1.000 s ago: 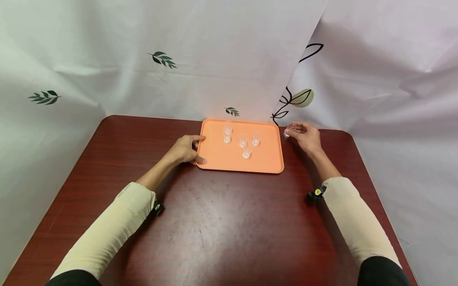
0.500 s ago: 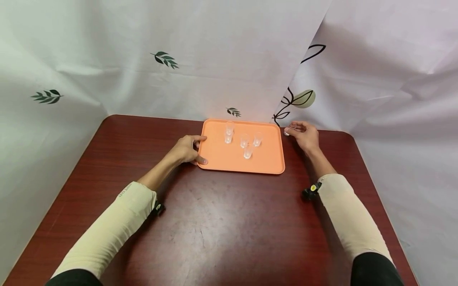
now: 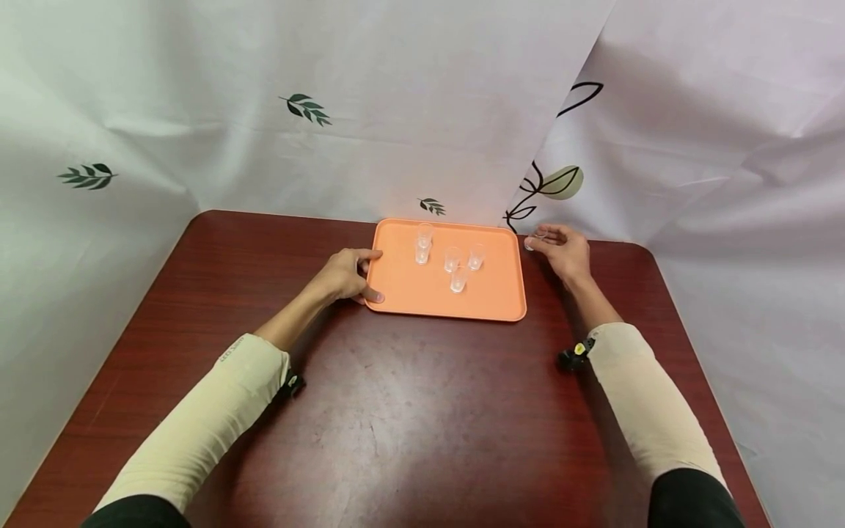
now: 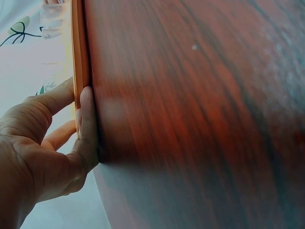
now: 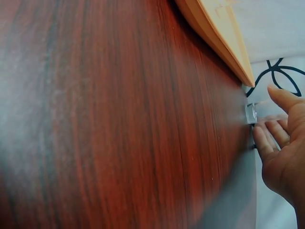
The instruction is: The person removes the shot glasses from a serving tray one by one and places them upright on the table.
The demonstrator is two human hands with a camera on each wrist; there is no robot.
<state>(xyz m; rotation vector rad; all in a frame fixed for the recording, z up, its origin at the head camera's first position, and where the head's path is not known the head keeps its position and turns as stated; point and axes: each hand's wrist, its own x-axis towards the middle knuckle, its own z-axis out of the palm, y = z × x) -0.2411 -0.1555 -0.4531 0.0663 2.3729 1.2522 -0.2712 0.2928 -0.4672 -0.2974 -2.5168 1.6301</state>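
Note:
An orange tray [image 3: 409, 297] lies at the far middle of a dark wooden table [image 3: 409, 411], with several small clear cups [image 3: 451, 258] standing on it. My left hand [image 3: 345, 276] grips the tray's left edge [image 4: 80, 57], thumb [image 4: 88, 125] on one side and fingers on the other. My right hand [image 3: 563, 251] is just off the tray's far right corner [image 5: 238, 67]. It pinches one more small clear cup [image 5: 250, 113] between thumb and fingers, and the cup's base is at the table surface.
White leaf-print cloth [image 3: 396, 110] hangs close behind and on both sides of the table. The near half of the table shows bare wood between my two cream sleeves [image 3: 198, 425]. The table's right rear corner [image 3: 634, 246] is rounded, close to my right hand.
My right hand has lowered the cup slightly, down to the table beside the tray corner. My left hand keeps its hold on the tray edge, and the tray has not moved.

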